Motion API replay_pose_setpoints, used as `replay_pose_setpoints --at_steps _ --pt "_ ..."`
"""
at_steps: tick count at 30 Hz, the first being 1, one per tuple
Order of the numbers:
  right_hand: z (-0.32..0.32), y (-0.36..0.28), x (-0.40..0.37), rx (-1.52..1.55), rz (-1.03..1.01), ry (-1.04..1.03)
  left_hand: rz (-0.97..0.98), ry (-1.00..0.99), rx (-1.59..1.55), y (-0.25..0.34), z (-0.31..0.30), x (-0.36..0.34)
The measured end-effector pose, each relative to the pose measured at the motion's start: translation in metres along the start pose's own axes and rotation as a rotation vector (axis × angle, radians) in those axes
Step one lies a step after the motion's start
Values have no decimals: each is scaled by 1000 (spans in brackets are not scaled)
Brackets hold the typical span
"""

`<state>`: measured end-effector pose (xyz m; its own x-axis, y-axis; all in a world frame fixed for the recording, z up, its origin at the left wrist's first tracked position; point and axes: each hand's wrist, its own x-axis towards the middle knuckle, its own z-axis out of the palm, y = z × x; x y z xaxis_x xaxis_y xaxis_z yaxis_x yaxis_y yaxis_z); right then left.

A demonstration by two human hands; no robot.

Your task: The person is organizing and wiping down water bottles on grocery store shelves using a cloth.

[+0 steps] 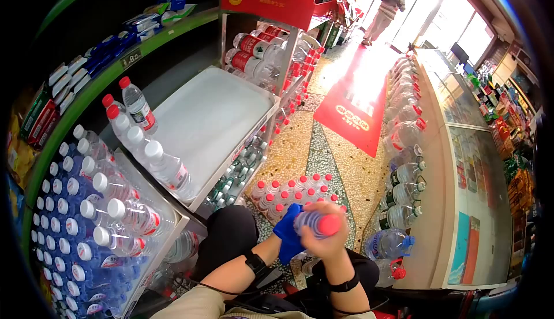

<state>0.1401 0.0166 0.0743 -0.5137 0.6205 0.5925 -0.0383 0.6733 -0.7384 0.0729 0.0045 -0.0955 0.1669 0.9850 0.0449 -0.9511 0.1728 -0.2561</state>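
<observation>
A clear water bottle (310, 221) with a red cap is tilted toward me in front of my body. My right hand (330, 243) grips it, fingers wrapped round its side near the cap. A blue cloth (288, 229) lies against the bottle's left side. My left hand (279, 240) holds this cloth to the bottle, its fingers mostly hidden behind the cloth. Just beyond my hands, a pack of red-capped bottles (300, 189) stands on the floor.
Several bottles stand along the left edge of a pale shelf (208, 102). White-capped bottles (72, 226) crowd the lower left. Large water jugs (404, 174) line the glass counter (479, 203) on the right. A person (389, 7) stands by the doorway, beyond the red mat (355, 108).
</observation>
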Motion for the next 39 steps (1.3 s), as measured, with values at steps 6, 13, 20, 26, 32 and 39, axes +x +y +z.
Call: replay_pose_setpoints --at_steps 6,13,20,26,32,39 --pt "47 -16 -14 -323 -645 -312 144 83 363 23 24 -14" --pt "26 7 22 222 228 204 319 67 616 35 53 -22" --pt "-19 64 164 621 329 656 381 177 199 25 58 -16" --pt "92 55 228 648 414 228 366 482 487 16 54 -5" --pt "225 55 258 545 482 -201 528 451 423 23 44 7" --pt "322 13 282 304 541 -633 630 518 716 32 42 4"
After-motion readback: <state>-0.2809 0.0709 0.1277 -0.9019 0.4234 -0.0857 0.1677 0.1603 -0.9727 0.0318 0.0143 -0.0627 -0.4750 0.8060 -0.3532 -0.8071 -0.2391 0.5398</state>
